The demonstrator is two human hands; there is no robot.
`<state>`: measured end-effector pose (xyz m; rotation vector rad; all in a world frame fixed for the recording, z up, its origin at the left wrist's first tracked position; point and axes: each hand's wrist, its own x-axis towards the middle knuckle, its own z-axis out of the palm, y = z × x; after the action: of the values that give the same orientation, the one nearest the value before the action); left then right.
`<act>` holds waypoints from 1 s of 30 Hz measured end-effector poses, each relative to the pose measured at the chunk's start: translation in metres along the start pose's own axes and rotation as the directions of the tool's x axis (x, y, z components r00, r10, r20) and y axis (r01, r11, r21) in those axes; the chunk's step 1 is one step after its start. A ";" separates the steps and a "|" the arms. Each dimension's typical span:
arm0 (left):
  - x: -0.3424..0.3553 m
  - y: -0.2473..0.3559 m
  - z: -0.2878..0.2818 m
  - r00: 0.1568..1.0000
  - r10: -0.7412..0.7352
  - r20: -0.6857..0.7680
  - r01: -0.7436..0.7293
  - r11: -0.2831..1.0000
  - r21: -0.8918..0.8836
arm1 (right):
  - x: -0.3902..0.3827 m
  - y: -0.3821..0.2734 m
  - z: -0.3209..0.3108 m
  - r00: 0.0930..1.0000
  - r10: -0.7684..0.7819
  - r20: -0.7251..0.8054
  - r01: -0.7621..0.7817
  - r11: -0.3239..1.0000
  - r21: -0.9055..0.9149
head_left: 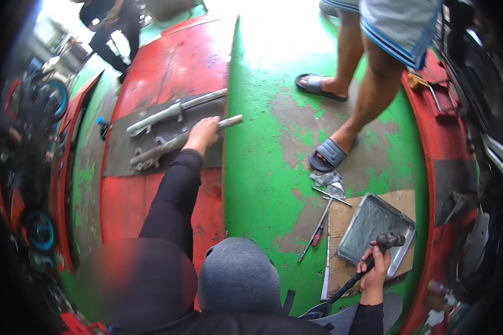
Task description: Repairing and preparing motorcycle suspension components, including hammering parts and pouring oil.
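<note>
My left hand [203, 134] is closed on the lower silver fork tube [162, 149], which lies on a dark mat [117, 156] across a red raised platform [128, 201]. A second silver fork tube [151, 121] lies just beyond it, parallel. My right hand [373, 271] grips a hammer [391, 241] by its long dark handle, with the metal head up over a grey metal tray [359, 218]. The tray holds grey liquid and rests on cardboard [338, 273]. A T-handle wrench [330, 206] and a red-handled tool [318, 237] lie left of it on the green floor.
A person in slides [369, 84] stands close at upper right, another person [112, 33] at upper left. A crumpled rag [325, 180] lies by the slides. A second red platform [430, 139] runs along the right. Motorbike parts and wheels [42, 231] crowd the left edge.
</note>
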<state>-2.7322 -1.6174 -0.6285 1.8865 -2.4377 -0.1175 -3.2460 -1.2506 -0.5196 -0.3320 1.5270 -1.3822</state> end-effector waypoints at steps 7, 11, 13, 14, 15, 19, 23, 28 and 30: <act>-0.037 0.035 -0.067 0.994 -0.022 -0.105 0.015 0.997 -0.075 | -0.011 -0.018 -0.008 0.980 -0.159 0.120 0.159 0.987 0.012; -0.069 0.061 -0.156 0.931 0.108 -0.348 -0.158 0.980 -0.120 | -0.004 -0.024 -0.023 0.949 -0.220 0.224 0.204 0.974 0.095; -0.088 0.092 -0.206 0.948 -0.101 -0.302 -0.027 0.920 -0.392 | 0.003 -0.028 -0.032 0.921 -0.277 0.272 0.229 0.953 0.198; -0.098 0.112 -0.231 0.943 -0.126 -0.307 -0.043 0.871 -0.490 | 0.007 -0.032 -0.037 0.913 -0.292 0.285 0.219 0.940 0.262; -0.108 0.138 -0.247 0.926 -0.181 -0.331 -0.112 0.707 -0.699 | 0.010 -0.035 -0.041 0.920 -0.292 0.261 0.206 0.928 0.311; -0.134 0.244 -0.295 0.964 -0.040 -0.264 -0.223 0.424 -0.878 | 0.022 -0.060 -0.065 0.915 -0.365 0.173 0.254 0.853 0.456; -0.136 0.345 -0.249 0.980 0.124 -0.154 -0.171 0.141 -0.975 | 0.025 -0.080 -0.097 0.906 -0.413 0.089 0.308 0.791 0.528; -0.125 0.453 -0.155 0.963 0.197 -0.186 -0.195 0.027 -0.980 | 0.025 -0.081 -0.128 0.901 -0.434 0.009 0.340 0.719 0.606; -0.128 0.482 -0.129 0.973 0.146 -0.179 -0.186 0.030 -0.982 | 0.022 -0.077 -0.139 0.902 -0.431 0.016 0.330 0.714 0.618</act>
<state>-3.1528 -1.3769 -0.4539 0.8098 -1.5070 -1.3752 -3.3971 -1.2093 -0.4857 -0.3551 0.8276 -2.0402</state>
